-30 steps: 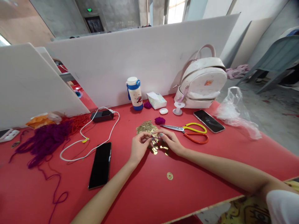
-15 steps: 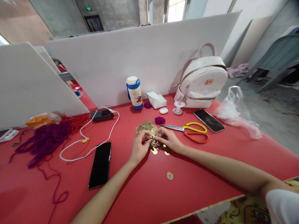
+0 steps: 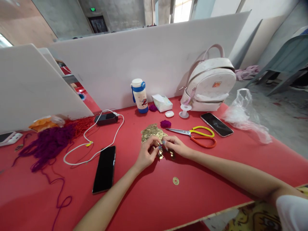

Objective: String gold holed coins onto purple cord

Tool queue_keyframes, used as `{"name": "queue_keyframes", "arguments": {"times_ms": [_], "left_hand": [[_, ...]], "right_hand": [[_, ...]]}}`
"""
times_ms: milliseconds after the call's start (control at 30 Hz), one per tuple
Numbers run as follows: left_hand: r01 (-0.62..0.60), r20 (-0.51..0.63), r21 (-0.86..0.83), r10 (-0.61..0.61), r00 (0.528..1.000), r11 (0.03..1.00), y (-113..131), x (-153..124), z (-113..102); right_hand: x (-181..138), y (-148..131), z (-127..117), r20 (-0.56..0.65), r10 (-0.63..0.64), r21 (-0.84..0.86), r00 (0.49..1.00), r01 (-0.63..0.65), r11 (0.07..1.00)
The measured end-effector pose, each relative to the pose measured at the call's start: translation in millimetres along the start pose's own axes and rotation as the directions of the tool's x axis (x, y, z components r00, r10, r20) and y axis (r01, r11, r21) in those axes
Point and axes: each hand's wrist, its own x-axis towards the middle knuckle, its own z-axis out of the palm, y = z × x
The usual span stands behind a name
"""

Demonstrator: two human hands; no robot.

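My left hand [image 3: 147,153] and my right hand [image 3: 176,146] meet over the red table [image 3: 149,199], fingertips pinched together on a small strung piece of gold coins [image 3: 160,154] with purple thread. Just behind the fingers lies a pile of gold coins [image 3: 151,131]. One single coin [image 3: 175,181] lies apart, nearer to me. A small purple yarn ball [image 3: 165,124] sits behind the pile.
Scissors with yellow and red handles [image 3: 196,136] lie right of my hands. A black phone [image 3: 105,168], white cable [image 3: 96,144], purple yarn [image 3: 45,144], a second phone [image 3: 216,124], bottle [image 3: 140,95], tissue pack [image 3: 162,102], backpack [image 3: 209,83] and plastic bag [image 3: 243,115] surround them.
My hands have closed in on each other, the fingertips now touching over the strung coins. The view has shifted slightly.
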Motion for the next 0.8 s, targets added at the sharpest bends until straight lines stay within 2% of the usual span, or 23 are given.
{"name": "queue_keyframes", "arguments": {"times_ms": [100, 200, 333, 433, 567, 633, 700, 733, 767, 800], "left_hand": [[-0.018, -0.008, 0.015, 0.018, 1.0, 1.0, -3, 1, -3], [-0.023, -0.025, 0.012, 0.023, 0.999, 1.0, -7, 3, -5], [0.024, -0.028, -0.041, -0.025, 0.999, 0.999, -11, 5, -6], [0.106, -0.056, -0.096, -0.111, 0.992, 0.99, -13, 8, -5], [0.19, -0.177, -0.135, -0.213, 0.961, 0.972, -16, 11, -5], [0.2, -0.23, -0.161, -0.234, 0.945, 0.966, -16, 13, -5], [0.205, -0.267, -0.189, -0.251, 0.931, 0.961, -16, 14, -5], [0.204, -0.281, -0.198, -0.255, 0.925, 0.959, -15, 14, -5], [0.201, -0.293, -0.202, -0.255, 0.921, 0.958, -15, 14, -5], [0.196, -0.304, -0.201, -0.251, 0.919, 0.96, -15, 14, -5]], "right_hand": [[2, 1, -2, -0.06, 0.055, 0.118, 0.997, -0.047, 0.992], [4, 1, -3, -0.122, 0.064, 0.207, 0.99, -0.038, 0.977], [5, 1, -4, -0.133, 0.057, 0.218, 0.989, -0.027, 0.976], [5, 0, -5, -0.176, 0.008, 0.117, 0.984, 0.013, 0.993], [6, 0, -5, -0.277, -0.075, -0.031, 0.958, 0.069, 0.997], [6, 2, -4, -0.421, -0.169, -0.094, 0.891, 0.142, 0.985], [4, 3, -3, -0.526, -0.317, -0.227, 0.79, 0.229, 0.947], [2, 3, -3, -0.506, -0.391, -0.316, 0.769, 0.256, 0.914], [0, 3, -3, -0.437, -0.444, -0.404, 0.782, 0.27, 0.874], [-2, 3, -2, -0.334, -0.464, -0.48, 0.82, 0.276, 0.833]]}}
